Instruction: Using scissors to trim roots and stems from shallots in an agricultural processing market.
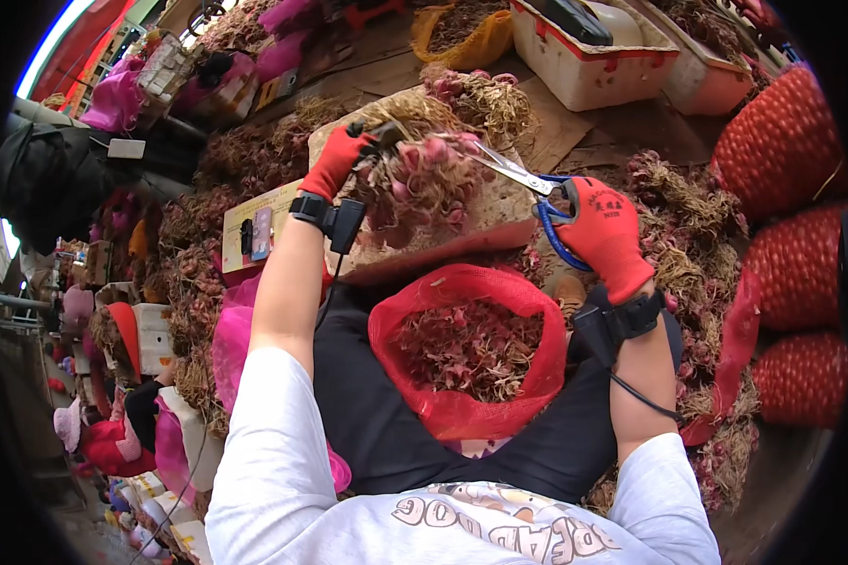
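Observation:
My left hand (339, 160), in a red and dark work glove, is closed round the dried stems of a bunch of shallots (426, 179), whose pink bulbs face right. My right hand (605, 231), gloved the same way, grips scissors (523, 173) by their blue handles. The blades are parted, with their tips against or just beside the bunch's right side. Beneath the bunch lies a pale, worn block (504, 218). Another shallot bunch (481, 97) rests on its far end. Between my legs, an open red mesh bag (386, 325) holds reddish trimmed pieces.
Piles of dried shallots (674, 235) flank me on both sides. Full red mesh sacks (787, 141) are stacked at the right. Foam boxes (589, 71) and a yellow mesh bag (495, 42) stand ahead. A flat box (240, 235) lies left of the block. Other people sit at the far left.

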